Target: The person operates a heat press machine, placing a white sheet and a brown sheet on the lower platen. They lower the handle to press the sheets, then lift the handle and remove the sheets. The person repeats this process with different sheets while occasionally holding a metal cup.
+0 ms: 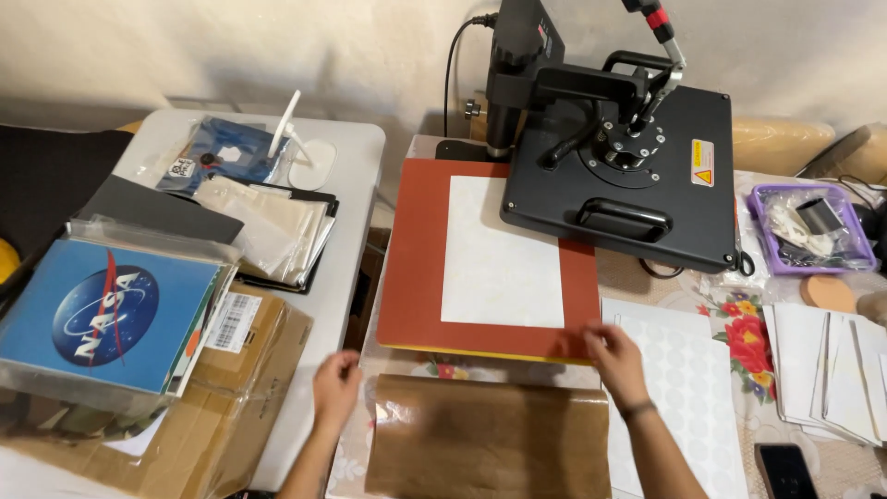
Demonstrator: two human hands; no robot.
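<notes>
— Fingers on my right hand (614,359) are bent and resting on the near right corner of the red rubber pad (416,268). I can't tell if they pinch anything or just press.

— And your other hand?

— My left hand (335,388) hangs loose with its fingers curled in. It holds nothing. It floats just left of the brown sheet (488,439).

— Where is that brown sheet?

— It lies flat on the table, right in front of me, between my two hands. Its long side runs left to right. My left hand is beside its left edge. My right hand is just past its far right corner.

— What does it feel like, you think?

— It looks thin, shiny and a bit wrinkly, like baking paper.

— What sits on the red pad?

— A white paper sheet (504,249), square and smooth. It lies flat in the middle, so red shows around it like a frame. The pad lies just behind the brown sheet.

— And the big black thing?

— That is the heat press top plate (637,185). It is hard metal, flat and heavy looking. It is swung off to the right, so it only covers the pad's far right corner.

— Anything by your right arm?

— A white sheet of round stickers (688,379), just beside the brown sheet.
</notes>
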